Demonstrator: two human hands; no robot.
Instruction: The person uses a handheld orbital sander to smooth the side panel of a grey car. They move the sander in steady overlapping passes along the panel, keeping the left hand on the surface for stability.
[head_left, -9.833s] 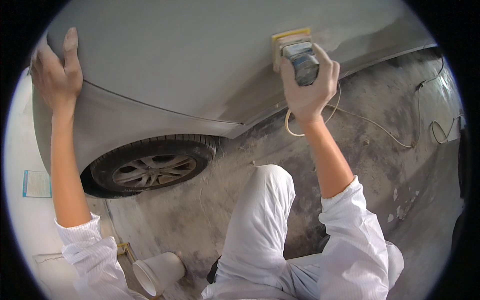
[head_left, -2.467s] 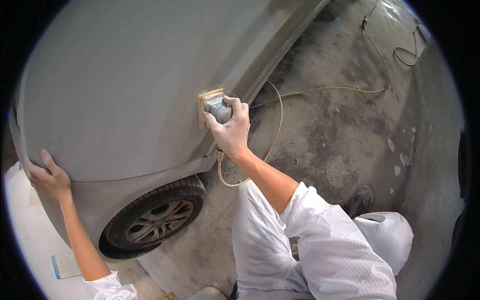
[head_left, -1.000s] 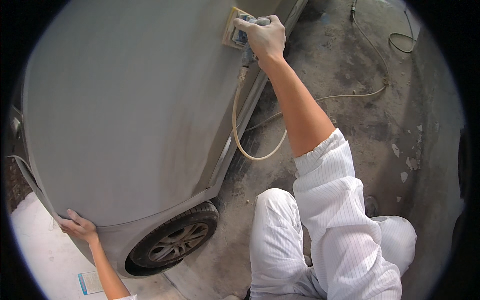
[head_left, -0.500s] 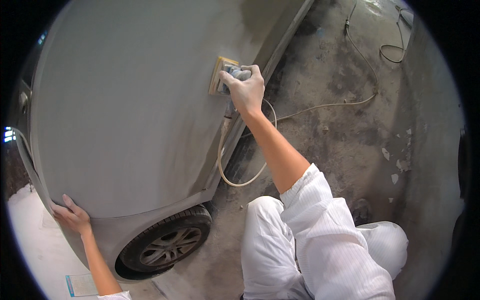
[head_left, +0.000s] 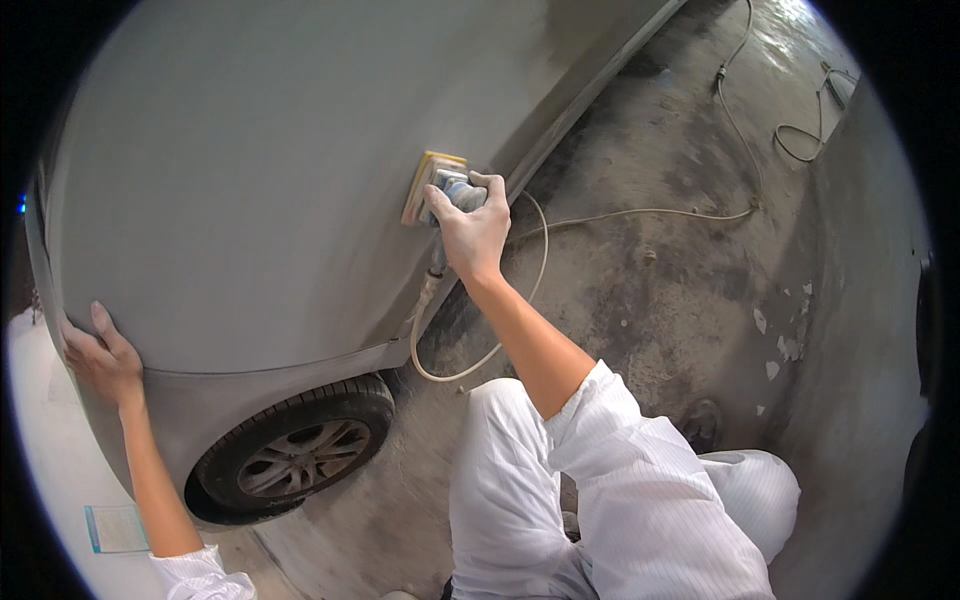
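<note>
My right hand [head_left: 472,225] is closed round the rounded top of a sander [head_left: 440,190], an air-tool type with a hose at its end. The sander's flat, yellow-edged pad lies against the grey, dusty car door [head_left: 250,210], near its lower edge. A pale hose [head_left: 428,372] loops from the tool down past the sill. At the lower left, my left hand [head_left: 105,360] rests on the car's body by the seam above the wheel. Its thumb stands apart and its fingers lie along the curved panel, some of them partly out of sight round the edge.
Below the panel is a car wheel [head_left: 300,460] with a black tyre. An air line [head_left: 650,211] runs over the stained concrete floor [head_left: 640,300], with another loop of cord [head_left: 800,140] farther off. A grey surface [head_left: 860,300] rises at right. A blue-edged sheet [head_left: 118,528] lies lower left.
My right hand has slid the sander back along the door, nearer to the wheel. The whole view has tilted and shifted. My left hand stays on the panel.
</note>
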